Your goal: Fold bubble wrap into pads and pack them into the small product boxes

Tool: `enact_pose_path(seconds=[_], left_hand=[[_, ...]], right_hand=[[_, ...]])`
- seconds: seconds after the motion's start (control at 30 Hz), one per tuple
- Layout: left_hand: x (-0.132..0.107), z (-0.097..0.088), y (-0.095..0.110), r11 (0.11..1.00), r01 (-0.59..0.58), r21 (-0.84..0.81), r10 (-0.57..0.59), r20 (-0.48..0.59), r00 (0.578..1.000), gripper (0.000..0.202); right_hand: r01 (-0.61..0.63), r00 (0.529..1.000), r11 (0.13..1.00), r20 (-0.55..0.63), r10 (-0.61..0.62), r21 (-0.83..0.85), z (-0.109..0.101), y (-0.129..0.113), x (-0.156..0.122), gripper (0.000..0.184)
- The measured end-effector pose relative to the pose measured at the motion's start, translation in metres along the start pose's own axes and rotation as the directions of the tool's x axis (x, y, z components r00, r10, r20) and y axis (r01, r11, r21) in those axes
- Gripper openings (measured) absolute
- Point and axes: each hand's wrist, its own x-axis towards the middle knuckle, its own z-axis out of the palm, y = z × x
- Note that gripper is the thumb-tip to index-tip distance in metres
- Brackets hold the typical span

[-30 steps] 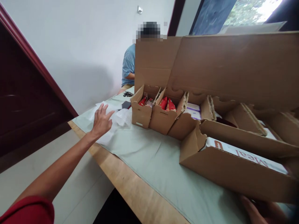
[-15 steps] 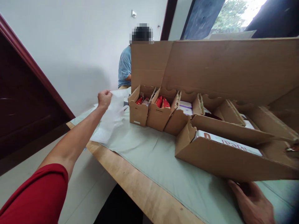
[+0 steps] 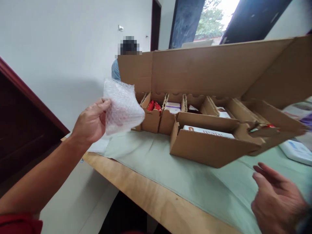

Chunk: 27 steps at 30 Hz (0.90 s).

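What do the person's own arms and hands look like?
The left hand and the right hand are bare: no gloves, and no ring or watch shows. The left forearm is bare up to a red sleeve. At the right wrist something dark shows at the picture's edge, too blurred to tell.

I see clear, bubble-dotted wrap [image 3: 122, 107], brown cardboard boxes [image 3: 207, 146] holding red packets [image 3: 153, 105], a pale green cloth [image 3: 170, 165], and a tan wooden table edge [image 3: 151, 198].

1 bubble-wrap sheet [image 3: 122, 107], 1 cardboard box [image 3: 209, 149] and 2 red packets [image 3: 150, 105] are visible.
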Motion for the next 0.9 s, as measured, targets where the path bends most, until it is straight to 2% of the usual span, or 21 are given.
enact_pose_path(seconds=[0.03,0.07,0.1,0.13,0.2,0.23,0.27,0.3,0.33,0.37,0.4,0.47,0.5,0.57,0.6,0.63,0.7,0.77,0.8,0.87,0.9], left_hand=[[-0.017,0.011,0.001,1.000,0.026,-0.013,-0.025,0.047,0.999,0.019],[-0.033,0.023,0.001,0.998,0.056,-0.024,-0.053,0.091,0.994,0.020],[-0.045,0.035,0.000,0.996,0.087,-0.033,-0.082,0.129,0.988,0.021],[-0.056,0.047,-0.002,0.993,0.113,-0.039,-0.105,0.161,0.981,0.020],[-0.070,0.068,-0.009,0.987,0.154,-0.038,-0.143,0.212,0.967,0.018],[-0.075,0.076,-0.014,0.986,0.165,-0.038,-0.151,0.232,0.961,0.016],[-0.077,0.082,-0.020,0.985,0.165,-0.043,-0.150,0.241,0.959,0.015],[-0.079,0.084,-0.027,0.986,0.161,-0.053,-0.143,0.241,0.960,0.014],[-0.080,0.082,-0.035,0.986,0.154,-0.067,-0.135,0.233,0.963,0.013],[-0.080,0.077,-0.046,0.985,0.147,-0.086,-0.125,0.218,0.968,0.012],[-0.081,0.068,-0.059,0.983,0.153,-0.100,-0.130,0.204,0.970,0.011],[-0.085,0.045,-0.090,0.966,0.237,-0.100,-0.215,0.192,0.958,0.007],[-0.089,0.032,-0.107,0.935,0.348,-0.065,-0.330,0.201,0.923,0.010],[-0.098,0.007,-0.139,0.811,0.585,0.026,-0.578,0.193,0.793,0.017],[-0.103,-0.004,-0.152,0.759,0.648,0.063,-0.647,0.191,0.738,0.019],[-0.108,-0.013,-0.162,0.726,0.682,0.090,-0.685,0.185,0.705,0.021],[-0.116,-0.027,-0.172,0.707,0.697,0.115,-0.706,0.165,0.689,0.028],[-0.123,-0.039,-0.170,0.698,0.701,0.143,-0.716,0.124,0.687,0.042],[-0.126,-0.045,-0.167,0.684,0.709,0.170,-0.728,0.105,0.678,0.051],[-0.133,-0.057,-0.159,0.662,0.699,0.270,-0.737,0.066,0.672,0.065],[-0.135,-0.062,-0.155,0.665,0.666,0.339,-0.718,0.045,0.694,0.069]], right_hand=[[0.027,0.999,0.997,0.034,-0.030,0.073,-0.004,-0.012,-0.007,0.054],[0.040,0.990,0.988,0.125,-0.058,0.146,-0.007,-0.024,-0.017,0.055],[0.055,0.952,0.978,0.284,-0.112,0.200,-0.007,-0.037,-0.028,0.059],[0.083,0.866,0.962,0.459,-0.198,0.259,-0.004,-0.050,-0.040,0.069],[0.076,0.641,0.918,0.686,-0.344,0.389,0.005,-0.070,-0.063,0.092],[0.040,0.531,0.907,0.760,-0.374,0.418,0.011,-0.076,-0.072,0.090],[0.001,0.432,0.913,0.823,-0.368,0.408,0.015,-0.080,-0.078,0.077],[-0.039,0.371,0.926,0.865,-0.336,0.376,0.016,-0.081,-0.082,0.060],[-0.073,0.351,0.940,0.890,-0.289,0.334,0.015,-0.080,-0.082,0.045],[-0.102,0.371,0.952,0.899,-0.232,0.288,0.011,-0.077,-0.079,0.036],[-0.126,0.418,0.961,0.892,-0.172,0.245,0.005,-0.073,-0.074,0.034],[-0.150,0.512,0.975,0.856,-0.067,0.166,-0.011,-0.062,-0.056,0.034],[-0.143,0.527,0.982,0.849,-0.030,0.124,-0.018,-0.056,-0.045,0.033],[-0.076,0.498,0.997,0.867,0.012,0.030,-0.026,-0.043,-0.024,0.033],[-0.005,0.484,1.000,0.875,0.019,-0.019,-0.025,-0.037,-0.015,0.032],[0.081,0.487,0.994,0.873,0.023,-0.071,-0.022,-0.030,-0.008,0.030],[0.233,0.549,0.955,0.836,0.026,-0.182,-0.013,-0.018,-0.002,0.024],[0.314,0.638,0.910,0.770,0.009,-0.271,-0.005,-0.010,-0.005,0.020],[0.334,0.662,0.898,0.749,-0.007,-0.287,-0.003,-0.008,-0.011,0.019],[0.382,0.668,0.885,0.741,-0.064,-0.267,-0.006,-0.009,-0.023,0.020],[0.410,0.666,0.878,0.739,-0.103,-0.247,-0.009,-0.011,-0.029,0.021]])
